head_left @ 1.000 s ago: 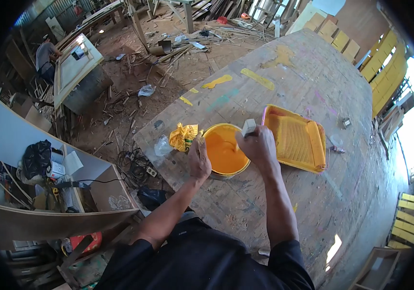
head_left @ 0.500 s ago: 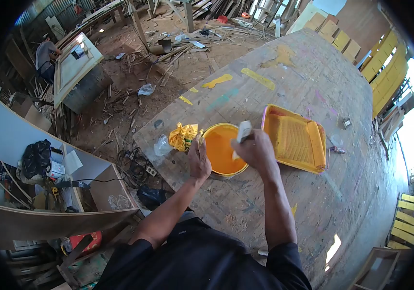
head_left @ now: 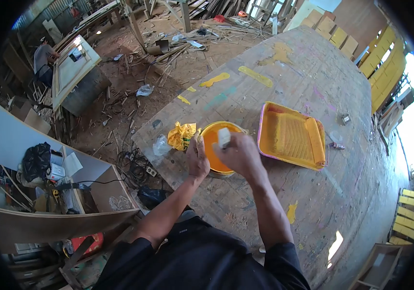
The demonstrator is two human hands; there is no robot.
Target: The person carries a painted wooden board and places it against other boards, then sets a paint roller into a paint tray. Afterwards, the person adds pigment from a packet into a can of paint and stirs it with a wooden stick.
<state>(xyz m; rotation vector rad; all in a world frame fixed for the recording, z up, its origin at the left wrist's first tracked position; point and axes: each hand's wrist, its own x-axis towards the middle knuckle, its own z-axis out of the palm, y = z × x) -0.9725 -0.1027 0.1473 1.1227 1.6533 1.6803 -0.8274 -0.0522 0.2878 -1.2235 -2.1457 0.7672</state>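
Observation:
An open can [head_left: 226, 123] of yellow-orange paint [head_left: 210, 146] stands on the worktable in front of me. My left hand [head_left: 198, 159] grips its left rim, thumb and fingers closed around the edge. Over the can's right side, my right hand [head_left: 243, 153] is closed around a pale flat stick [head_left: 224, 137], whose top sticks out above the fist. The stick's lower end is hidden behind the hand. A crumpled yellow bag [head_left: 181, 136] lies just left of the can, with clear plastic [head_left: 160, 145] beside it. To the right rests a paint-coated roller tray [head_left: 286, 137].
The worktable [head_left: 245, 203] carries dried paint patches and a small metal piece [head_left: 345, 119]. A cabinet [head_left: 62, 220] with tools and cans is at left, near tangled cables [head_left: 132, 163]. Another person [head_left: 43, 60] works at a far panel. Yellow slats [head_left: 406, 220] stand at right.
My right hand has moved left across the can, taking the pale stick with it toward the middle of the paint. My left hand stays on the rim.

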